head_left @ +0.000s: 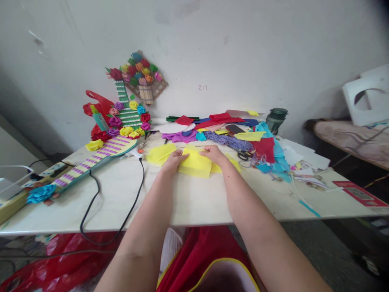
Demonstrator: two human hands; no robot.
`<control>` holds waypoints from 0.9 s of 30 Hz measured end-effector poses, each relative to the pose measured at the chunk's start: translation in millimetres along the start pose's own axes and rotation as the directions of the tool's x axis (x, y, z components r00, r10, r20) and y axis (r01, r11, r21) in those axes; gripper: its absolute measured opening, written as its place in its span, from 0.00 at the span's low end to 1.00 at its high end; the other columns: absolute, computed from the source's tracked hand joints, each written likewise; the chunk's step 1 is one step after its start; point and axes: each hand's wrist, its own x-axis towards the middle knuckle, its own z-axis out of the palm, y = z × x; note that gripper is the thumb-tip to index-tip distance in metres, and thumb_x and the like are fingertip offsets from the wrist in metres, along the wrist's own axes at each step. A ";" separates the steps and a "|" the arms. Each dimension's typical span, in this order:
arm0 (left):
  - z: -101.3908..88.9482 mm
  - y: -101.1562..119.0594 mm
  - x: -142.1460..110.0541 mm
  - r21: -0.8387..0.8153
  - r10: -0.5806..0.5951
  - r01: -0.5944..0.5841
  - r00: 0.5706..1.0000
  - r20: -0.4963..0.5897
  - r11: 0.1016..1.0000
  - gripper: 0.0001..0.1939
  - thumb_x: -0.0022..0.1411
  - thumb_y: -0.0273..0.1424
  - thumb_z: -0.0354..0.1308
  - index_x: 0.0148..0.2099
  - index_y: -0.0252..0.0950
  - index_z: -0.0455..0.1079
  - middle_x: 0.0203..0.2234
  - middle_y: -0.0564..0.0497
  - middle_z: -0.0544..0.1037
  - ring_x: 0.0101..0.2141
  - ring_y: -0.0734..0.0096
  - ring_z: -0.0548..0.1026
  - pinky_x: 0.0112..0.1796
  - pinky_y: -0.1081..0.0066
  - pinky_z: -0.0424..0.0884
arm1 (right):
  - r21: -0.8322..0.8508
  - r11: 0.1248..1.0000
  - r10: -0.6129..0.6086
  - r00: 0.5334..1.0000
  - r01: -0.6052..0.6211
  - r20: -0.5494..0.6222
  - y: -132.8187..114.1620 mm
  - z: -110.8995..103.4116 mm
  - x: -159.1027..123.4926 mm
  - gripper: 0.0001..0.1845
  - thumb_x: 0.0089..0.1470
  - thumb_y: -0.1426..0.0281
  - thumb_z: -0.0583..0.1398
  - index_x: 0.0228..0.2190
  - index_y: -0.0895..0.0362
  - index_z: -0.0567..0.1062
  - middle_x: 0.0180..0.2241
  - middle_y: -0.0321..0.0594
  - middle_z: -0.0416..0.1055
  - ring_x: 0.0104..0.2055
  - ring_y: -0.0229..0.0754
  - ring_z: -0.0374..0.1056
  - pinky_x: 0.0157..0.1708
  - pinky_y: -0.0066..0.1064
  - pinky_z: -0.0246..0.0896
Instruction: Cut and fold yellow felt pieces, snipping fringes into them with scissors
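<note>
A folded yellow cloth sheet [196,165] lies on the pale table [188,198] in front of me. My left hand [174,160] rests on its left edge, fingers laid flat and pressing down. My right hand [214,153] sits on the sheet's upper right edge, fingers curled over the fold as if pinching it. More yellow pieces [159,154] spread to the left under the sheet. Black-handled scissors [244,155] lie just right of my right hand.
A heap of coloured cloth scraps [231,129] covers the back of the table, with a dark green cup [276,119]. A decorated craft board with paper flowers [91,160] stretches left. A black cable [121,194] loops over the front edge. Papers lie at right.
</note>
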 end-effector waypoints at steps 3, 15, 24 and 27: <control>0.2 1.3 -2.6 -0.014 -0.007 0.009 0.998 0.069 1.000 0.22 0.38 0.34 0.70 0.36 0.33 0.69 0.26 0.47 0.78 0.27 0.63 0.77 0.29 0.68 0.72 | -0.003 1.000 0.012 1.000 -0.012 0.007 -2.4 -0.2 -1.4 0.20 0.35 0.59 0.61 0.12 0.55 0.57 0.14 0.26 0.48 0.20 0.31 0.47 0.21 0.26 0.42; -8.6 -4.9 2.1 0.009 -0.130 0.130 0.977 0.167 0.991 0.21 0.44 0.35 0.68 0.41 0.30 0.74 0.33 0.40 0.80 0.31 0.61 0.78 0.34 0.66 0.73 | -0.093 0.995 -0.034 0.999 0.037 0.036 -11.7 -1.3 -6.7 0.21 0.36 0.59 0.59 0.14 0.54 0.51 0.16 0.27 0.43 0.21 0.30 0.43 0.22 0.27 0.37; -7.3 -4.1 0.8 0.004 -0.135 0.135 0.985 0.112 0.991 0.22 0.42 0.34 0.69 0.40 0.27 0.73 0.30 0.41 0.80 0.30 0.59 0.78 0.34 0.65 0.74 | -0.117 0.992 -0.061 0.996 0.054 -0.059 0.0 0.9 1.5 0.11 0.42 0.62 0.60 0.19 0.57 0.70 0.20 0.32 0.64 0.25 0.35 0.59 0.26 0.26 0.52; -6.6 -2.9 1.8 -0.040 -0.125 0.127 0.991 0.045 0.991 0.19 0.44 0.32 0.68 0.39 0.27 0.73 0.29 0.41 0.80 0.31 0.59 0.78 0.35 0.65 0.74 | -0.159 0.986 -0.090 0.946 0.042 -0.312 2.4 -2.5 5.8 0.13 0.47 0.60 0.58 0.30 0.56 0.76 0.30 0.37 0.73 0.33 0.40 0.66 0.34 0.29 0.58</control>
